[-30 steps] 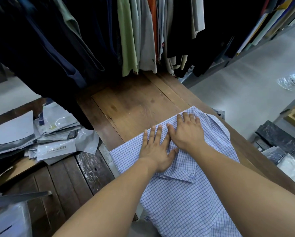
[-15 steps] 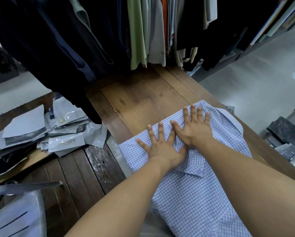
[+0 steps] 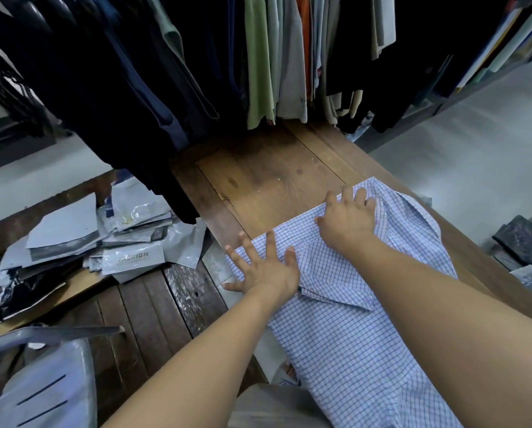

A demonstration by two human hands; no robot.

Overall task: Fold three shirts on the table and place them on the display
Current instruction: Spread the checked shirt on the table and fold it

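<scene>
Shirt (image 3: pixel 351 350) btm cropped, L hand (image 3: pixel 266 268), R hand (image 3: pixel 348 219) pressing it

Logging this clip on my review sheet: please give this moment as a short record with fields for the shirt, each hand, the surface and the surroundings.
shirt: checked shirt, lying on the wooden table
left hand: left hand flat on the shirt's left edge, fingers spread
right hand: right hand on the shirt's far edge, fingers pointing away
stage: shirt not yet fully folded
surroundings: hanging clothes above the table's far end; grey bags piled to the left
</scene>
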